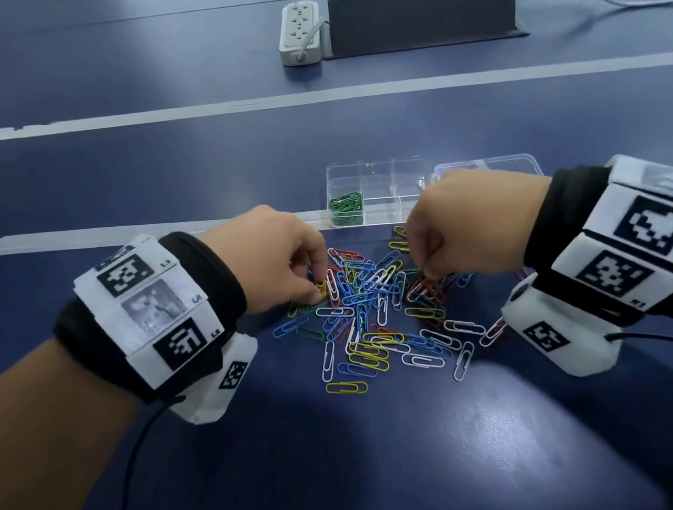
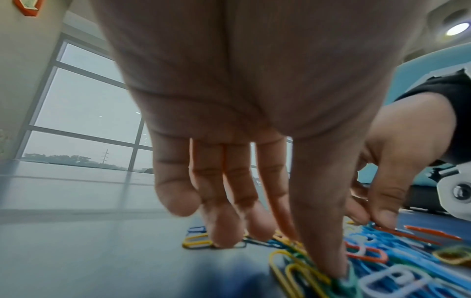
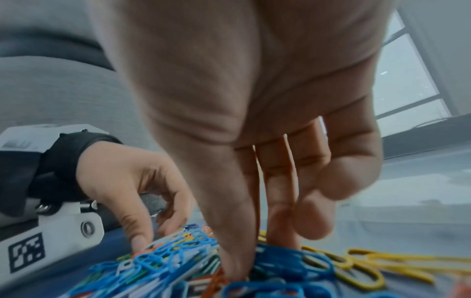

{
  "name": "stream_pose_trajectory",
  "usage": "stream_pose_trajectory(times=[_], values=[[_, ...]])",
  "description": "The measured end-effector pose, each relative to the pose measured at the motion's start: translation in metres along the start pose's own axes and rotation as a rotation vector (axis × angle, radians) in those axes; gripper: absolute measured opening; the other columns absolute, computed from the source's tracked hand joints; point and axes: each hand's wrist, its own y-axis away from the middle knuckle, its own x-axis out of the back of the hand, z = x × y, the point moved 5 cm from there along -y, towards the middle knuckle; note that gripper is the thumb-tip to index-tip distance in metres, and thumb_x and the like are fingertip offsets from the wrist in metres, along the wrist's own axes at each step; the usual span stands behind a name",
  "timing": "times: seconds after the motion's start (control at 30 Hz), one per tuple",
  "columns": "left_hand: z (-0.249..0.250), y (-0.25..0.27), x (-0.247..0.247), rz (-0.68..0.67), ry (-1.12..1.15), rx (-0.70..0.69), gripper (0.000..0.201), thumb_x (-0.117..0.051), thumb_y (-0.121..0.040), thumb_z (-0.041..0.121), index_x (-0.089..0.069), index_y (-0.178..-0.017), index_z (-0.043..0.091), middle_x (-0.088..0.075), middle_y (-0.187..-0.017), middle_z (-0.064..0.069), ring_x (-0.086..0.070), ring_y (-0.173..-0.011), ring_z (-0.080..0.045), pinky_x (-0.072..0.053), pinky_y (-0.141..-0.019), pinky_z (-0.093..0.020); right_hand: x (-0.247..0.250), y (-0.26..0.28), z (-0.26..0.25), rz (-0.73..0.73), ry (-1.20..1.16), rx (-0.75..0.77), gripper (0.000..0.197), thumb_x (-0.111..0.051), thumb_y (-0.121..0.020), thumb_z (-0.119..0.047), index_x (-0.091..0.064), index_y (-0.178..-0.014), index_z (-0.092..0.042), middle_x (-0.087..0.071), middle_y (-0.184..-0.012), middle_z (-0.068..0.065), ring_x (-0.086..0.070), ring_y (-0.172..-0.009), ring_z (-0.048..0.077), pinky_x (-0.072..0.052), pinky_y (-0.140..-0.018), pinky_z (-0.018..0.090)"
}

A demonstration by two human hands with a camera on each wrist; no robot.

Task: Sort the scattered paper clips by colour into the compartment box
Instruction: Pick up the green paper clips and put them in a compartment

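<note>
- While most clips remain unsorted, the head view shows the pile of mixed paper clips point(image 1: 371, 314) spread on the blue table point(image 1: 146, 172), just in front of the clear compartment box point(image 1: 377, 190). Only the box's left compartment holds anything: a bunch of green clips point(image 1: 346, 208). The other compartments visible appear empty. The left hand point(image 1: 280, 257) reaches into the pile's left edge with fingertips bunched downward; the right hand point(image 1: 471, 225) does the same at the upper right edge, partly hiding the box. A power strip point(image 1: 299, 32) and a dark panel point(image 1: 422, 17) lie well behind.
- As seen from the left wrist, the left hand's fingers point(image 2: 224, 201) hang downward, close together. The thumb point(image 2: 323, 231) presses into the pile where yellow and green clips point(image 2: 341, 282) overlap. Whether a clip is actually pinched cannot be told. The right hand point(image 2: 397, 161) is at the far side, its fingertips touching the pile near some orange clips point(image 2: 418, 233).
- As seen from the right wrist, the right hand's thumb point(image 3: 229, 231) and fingers point(image 3: 280, 201) come together over blue clips point(image 3: 290, 260) and an orange one point(image 3: 216, 282). A pinch seems likely, but which clip it takes is hidden. Yellow clips point(image 3: 369, 264) lie to the right.
- Judged progress: early stage. Green is largely, but not wholly, boxed, since a few green clips still lie in the pile. Blue, yellow, white, orange and red are all left to sort.
</note>
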Motion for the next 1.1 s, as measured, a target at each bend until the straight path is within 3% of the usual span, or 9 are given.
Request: stream_pose_trajectory(times=[0.17, 0.3, 0.43, 0.53, 0.7, 0.9, 0.93, 1.0, 1.1], values=[[-0.005, 0.004, 0.003, 0.018, 0.019, 0.012, 0.017, -0.062, -0.076, 0.013, -0.067, -0.084, 0.027, -0.066, -0.068, 0.007, -0.054, -0.058, -0.002, -0.041, -0.062, -0.015, -0.002, 0.004, 0.009, 0.016, 0.001, -0.033, 0.015, -0.059, -0.079, -0.02, -0.07, -0.087, -0.027, -0.072, -0.091, -0.003, -0.064, -0.091, 0.025, -0.054, -0.082, 0.033], [-0.007, 0.004, 0.004, 0.017, 0.035, 0.032, 0.016, -0.065, -0.077, 0.019, -0.064, -0.091, 0.028, -0.065, -0.069, 0.01, -0.052, -0.058, 0.002, -0.046, -0.07, -0.022, -0.003, 0.002, 0.006, 0.046, -0.004, -0.029, 0.011, -0.062, -0.079, -0.032, -0.069, -0.088, -0.029, -0.071, -0.091, -0.003, -0.063, -0.092, 0.025, -0.053, -0.078, 0.033], [-0.008, 0.003, 0.003, 0.006, 0.014, 0.049, 0.016, -0.072, -0.074, 0.029, -0.065, -0.088, 0.027, -0.06, -0.063, 0.011, -0.051, -0.06, 0.001, -0.048, -0.074, -0.026, -0.003, 0.001, 0.004, 0.084, 0.031, -0.024, 0.016, -0.053, -0.077, -0.022, -0.069, -0.077, -0.022, -0.071, -0.081, 0.005, -0.065, -0.083, 0.032, -0.055, -0.071, 0.032], [-0.009, 0.002, 0.005, 0.033, -0.011, 0.059, 0.011, -0.068, -0.076, 0.023, -0.069, -0.087, 0.025, -0.064, -0.067, 0.009, -0.054, -0.064, -0.007, -0.05, -0.075, -0.027, 0.001, 0.005, 0.0, 0.093, -0.013, -0.008, 0.016, -0.053, -0.077, -0.019, -0.068, -0.074, -0.019, -0.071, -0.078, 0.006, -0.064, -0.078, 0.032, -0.056, -0.073, 0.035], [-0.012, 0.007, 0.006, 0.049, -0.024, 0.08, 0.01, -0.068, -0.078, 0.026, -0.067, -0.088, 0.027, -0.062, -0.072, 0.012, -0.056, -0.073, -0.013, -0.05, -0.077, -0.028, 0.007, 0.005, -0.003, 0.181, -0.145, 0.022, 0.024, -0.052, -0.081, -0.017, -0.064, -0.099, -0.026, -0.061, -0.07, -0.005, -0.051, -0.072, 0.022, -0.051, -0.077, 0.032], [-0.014, 0.009, 0.004, 0.046, -0.069, 0.103, 0.013, -0.073, -0.072, 0.03, -0.07, -0.084, 0.025, -0.065, -0.071, 0.01, -0.059, -0.073, -0.013, -0.052, -0.075, -0.028, 0.008, 0.007, -0.015, 0.173, -0.096, 0.077, 0.033, -0.046, -0.085, -0.012, -0.071, -0.094, -0.031, -0.067, -0.087, -0.01, -0.062, -0.092, 0.016, -0.026, -0.047, 0.012], [-0.013, 0.01, 0.004, 0.043, -0.068, 0.102, 0.008, -0.072, -0.073, 0.029, -0.069, -0.08, 0.026, -0.066, -0.07, 0.01, -0.06, -0.072, -0.013, -0.053, -0.076, -0.029, 0.008, 0.006, -0.017, 0.171, -0.083, 0.095, 0.033, -0.046, -0.084, -0.011, -0.071, -0.093, -0.03, -0.07, -0.092, -0.01, -0.062, -0.095, 0.016, -0.029, -0.049, 0.011], [-0.011, 0.012, 0.004, 0.034, -0.072, 0.085, 0.008, -0.069, -0.075, 0.028, -0.063, -0.069, 0.028, -0.066, -0.067, 0.01, -0.06, -0.07, -0.011, -0.054, -0.076, -0.03, 0.003, 0.003, -0.024, 0.153, -0.078, 0.168, 0.03, -0.047, -0.081, -0.011, -0.073, -0.089, -0.024, -0.073, -0.093, -0.002, -0.064, -0.092, 0.024, -0.05, -0.065, 0.024], [-0.008, 0.013, 0.003, 0.021, -0.073, 0.054, 0.015, -0.063, -0.074, 0.023, -0.055, -0.062, 0.027, -0.06, -0.059, 0.011, -0.055, -0.062, -0.006, -0.052, -0.072, -0.027, -0.004, 0.0, -0.033, 0.107, -0.024, 0.22, 0.024, -0.049, -0.078, -0.023, -0.072, -0.076, -0.014, -0.071, -0.078, 0.009, -0.064, -0.077, 0.03, -0.056, -0.073, 0.036]])
